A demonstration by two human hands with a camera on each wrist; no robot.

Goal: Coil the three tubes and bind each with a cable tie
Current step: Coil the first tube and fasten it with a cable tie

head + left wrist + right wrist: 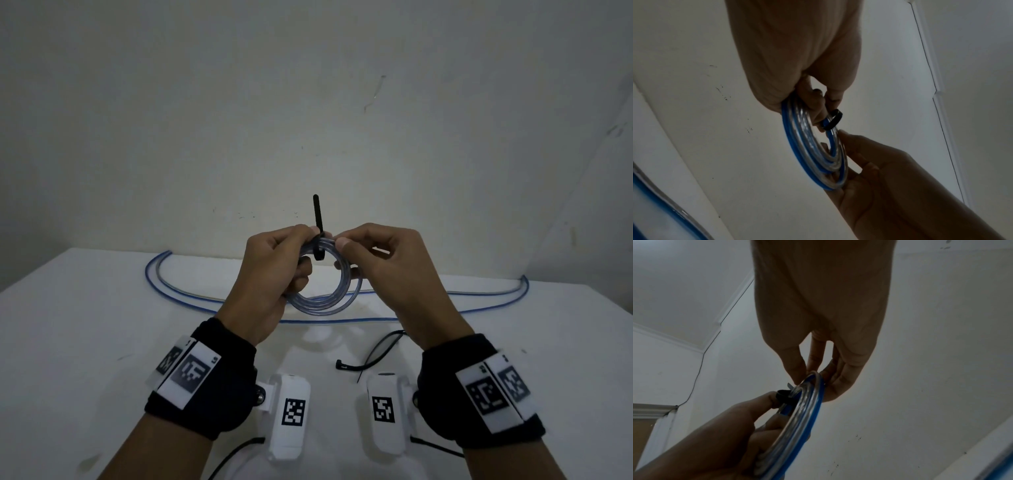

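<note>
Above the table both hands hold a coiled tube [325, 298], clear with a blue stripe, upright between them. A black cable tie [317, 214] loops round the top of the coil, and its tail sticks straight up. My left hand [306, 236] grips the coil's left side, with its fingertips at the tie. My right hand [339, 241] pinches the coil's upper right, just beside the tie. The left wrist view shows the tie's loop [833, 119] round the coil [797, 142]. In the right wrist view the thumb and fingers of the right hand [813, 371] pinch the coil's rim [807, 405].
Two uncoiled tubes [479, 309] lie in long arcs across the white table [85, 325], from back left to back right. Spare black cable ties [373, 356] lie on the table under my right wrist. A bare wall stands close behind.
</note>
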